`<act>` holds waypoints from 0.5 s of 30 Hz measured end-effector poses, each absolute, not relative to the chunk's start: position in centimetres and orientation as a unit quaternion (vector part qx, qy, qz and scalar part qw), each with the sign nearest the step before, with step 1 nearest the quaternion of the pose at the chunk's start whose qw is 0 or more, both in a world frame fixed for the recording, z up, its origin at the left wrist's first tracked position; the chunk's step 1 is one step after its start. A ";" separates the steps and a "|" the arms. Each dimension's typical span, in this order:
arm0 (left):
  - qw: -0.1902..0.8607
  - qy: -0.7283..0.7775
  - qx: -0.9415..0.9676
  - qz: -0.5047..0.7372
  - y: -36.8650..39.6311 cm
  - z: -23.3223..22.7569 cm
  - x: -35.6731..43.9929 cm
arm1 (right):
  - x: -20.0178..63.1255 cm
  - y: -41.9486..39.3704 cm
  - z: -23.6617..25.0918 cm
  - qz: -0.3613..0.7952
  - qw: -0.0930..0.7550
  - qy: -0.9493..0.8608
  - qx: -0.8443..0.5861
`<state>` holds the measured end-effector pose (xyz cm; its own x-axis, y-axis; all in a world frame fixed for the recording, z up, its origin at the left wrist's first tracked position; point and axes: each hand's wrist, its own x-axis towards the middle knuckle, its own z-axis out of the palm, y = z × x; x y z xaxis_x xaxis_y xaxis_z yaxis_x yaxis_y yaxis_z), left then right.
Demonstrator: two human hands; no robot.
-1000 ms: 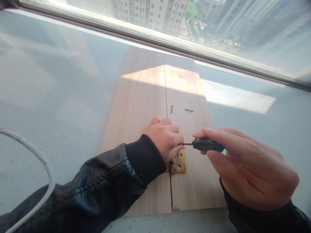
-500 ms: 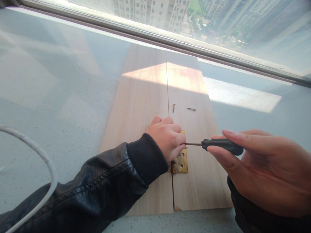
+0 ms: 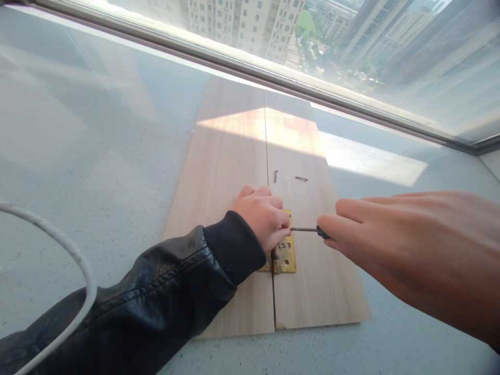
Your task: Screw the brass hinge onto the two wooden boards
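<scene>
Right hand (image 3: 394, 242) clasping the black-handled metal screwdriver (image 3: 304, 229), my left hand (image 3: 262, 214) pinches its hidden tip, likely steadying it above the flat yellow-metal hinge (image 3: 289, 255).

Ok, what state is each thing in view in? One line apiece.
Screwdriver: held, tip hidden.
Hinge: opened flat, partly covered.
Right hand: closed around the screwdriver.
Left hand: closed over the hinge, contents hidden.
Left board: lying flat.
Right board: lying flat.
Left screw: loose, lying down.
Right screw: loose, lying down.
White cable: curved.
</scene>
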<state>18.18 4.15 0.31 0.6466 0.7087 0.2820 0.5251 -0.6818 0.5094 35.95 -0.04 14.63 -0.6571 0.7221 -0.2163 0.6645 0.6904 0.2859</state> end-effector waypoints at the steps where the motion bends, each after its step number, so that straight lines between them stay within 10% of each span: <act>1: 0.189 0.344 0.889 0.237 4.1 0.4 18.1 | 35.9 0.0 14.7 0.098 0.171 0.909 0.368; 15: 0.145 0.313 0.901 0.265 3.5 0.8 18.2 | 33.8 1.6 14.4 0.014 0.199 0.934 0.296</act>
<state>18.21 3.55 0.76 0.6643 0.6402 0.3857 0.4862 -0.7621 0.4276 33.78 1.57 14.38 -0.7457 0.5582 -0.3638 0.5471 0.8246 0.1438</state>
